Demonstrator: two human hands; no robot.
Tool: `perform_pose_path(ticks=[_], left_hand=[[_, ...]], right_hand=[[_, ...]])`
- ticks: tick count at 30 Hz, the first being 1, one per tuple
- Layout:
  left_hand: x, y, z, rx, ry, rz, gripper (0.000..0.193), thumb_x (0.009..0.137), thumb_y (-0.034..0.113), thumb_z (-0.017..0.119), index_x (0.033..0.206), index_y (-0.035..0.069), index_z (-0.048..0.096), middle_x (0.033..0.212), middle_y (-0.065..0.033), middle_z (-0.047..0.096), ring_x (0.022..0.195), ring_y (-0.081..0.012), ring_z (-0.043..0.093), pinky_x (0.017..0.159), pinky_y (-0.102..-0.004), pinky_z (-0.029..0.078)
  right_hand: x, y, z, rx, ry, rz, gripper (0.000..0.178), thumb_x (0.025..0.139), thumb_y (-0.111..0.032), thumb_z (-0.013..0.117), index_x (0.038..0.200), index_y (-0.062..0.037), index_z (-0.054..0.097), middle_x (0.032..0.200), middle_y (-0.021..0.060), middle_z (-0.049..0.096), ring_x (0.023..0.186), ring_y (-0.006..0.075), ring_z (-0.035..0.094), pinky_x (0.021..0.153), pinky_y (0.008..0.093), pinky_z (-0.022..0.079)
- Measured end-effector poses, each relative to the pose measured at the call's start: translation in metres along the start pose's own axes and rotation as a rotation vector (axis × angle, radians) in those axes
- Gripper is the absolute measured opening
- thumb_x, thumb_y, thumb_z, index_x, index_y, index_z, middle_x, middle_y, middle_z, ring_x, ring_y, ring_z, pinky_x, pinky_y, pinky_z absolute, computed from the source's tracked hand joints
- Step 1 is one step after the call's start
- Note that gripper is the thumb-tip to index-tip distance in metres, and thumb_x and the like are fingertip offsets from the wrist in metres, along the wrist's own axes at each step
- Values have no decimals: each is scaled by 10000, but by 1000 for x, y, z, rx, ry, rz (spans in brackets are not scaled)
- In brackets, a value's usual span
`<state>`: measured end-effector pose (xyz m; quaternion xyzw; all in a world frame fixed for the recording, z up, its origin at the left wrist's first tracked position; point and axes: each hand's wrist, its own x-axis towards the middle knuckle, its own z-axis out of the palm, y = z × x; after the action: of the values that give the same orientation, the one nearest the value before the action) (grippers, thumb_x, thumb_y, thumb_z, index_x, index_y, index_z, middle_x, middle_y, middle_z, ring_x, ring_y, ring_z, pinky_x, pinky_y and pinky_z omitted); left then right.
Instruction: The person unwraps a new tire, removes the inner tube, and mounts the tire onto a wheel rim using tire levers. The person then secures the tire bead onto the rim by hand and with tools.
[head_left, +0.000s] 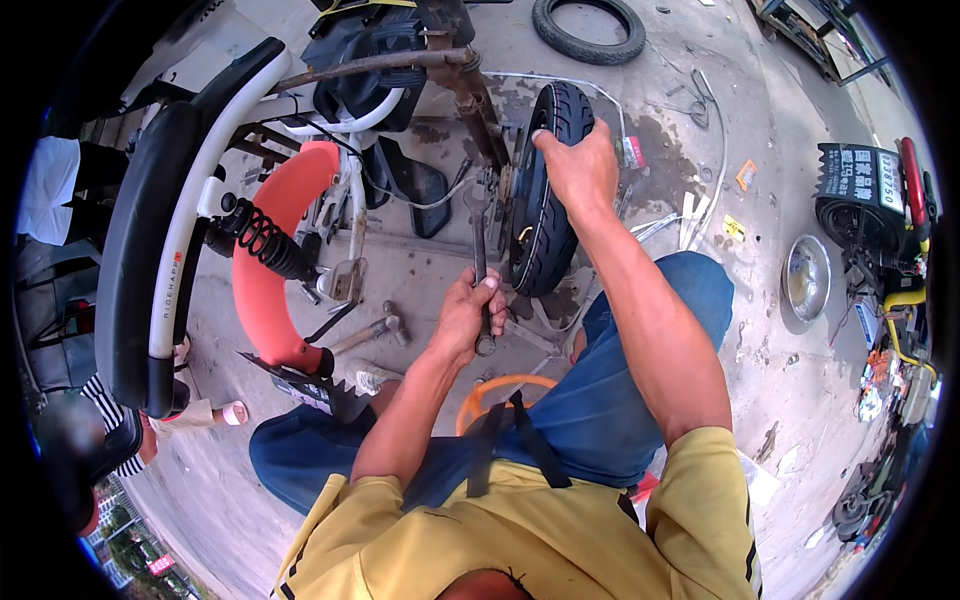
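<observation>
My left hand (468, 312) is closed round the shaft of a long metal wrench (480, 240). The wrench's far end reaches the hub at the left side of an upright wheel with a black tyre (548, 245). On top of that tyre rests my right hand (583, 168), thumb on the near side and fingers over the far side, gripping it. A rusty metal stand (478, 110) rises just beyond the hub. Left of the wheel is a scooter frame with a red fender (268, 265) and a black coil shock absorber (265, 240).
A hammer (380, 330) lies on the ground left of my left hand. Farther off is a loose tyre (590, 28). To the right stand a metal bowl (806, 280) and a black mudguard (858, 195). A bystander's sandalled foot (236, 413) shows at the left.
</observation>
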<state>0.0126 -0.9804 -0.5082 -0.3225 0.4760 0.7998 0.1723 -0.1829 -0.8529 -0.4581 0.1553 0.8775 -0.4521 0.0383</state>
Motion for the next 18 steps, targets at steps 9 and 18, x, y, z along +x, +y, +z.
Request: perform_pose_path(ticks=[9, 18], left_hand=[[71, -217, -124, 1069, 251, -40, 315, 1086, 281, 480, 1171, -18, 531, 802, -241, 672, 760, -412, 690, 744, -522, 524], [92, 15, -59, 1053, 442, 1046, 207, 996, 101, 656, 1185, 16, 652, 1076, -148, 675, 922, -364, 660, 852, -445, 535]], right_hand=[[1, 6, 7, 1, 4, -51, 757, 752, -367, 776, 1275, 127, 539, 1086, 306, 731, 1027, 454, 721, 938, 500, 549], [7, 4, 7, -22, 44, -16, 821, 758, -386, 803, 1377, 80, 532, 1179, 284, 723, 1133, 433, 699, 1018, 479, 519]])
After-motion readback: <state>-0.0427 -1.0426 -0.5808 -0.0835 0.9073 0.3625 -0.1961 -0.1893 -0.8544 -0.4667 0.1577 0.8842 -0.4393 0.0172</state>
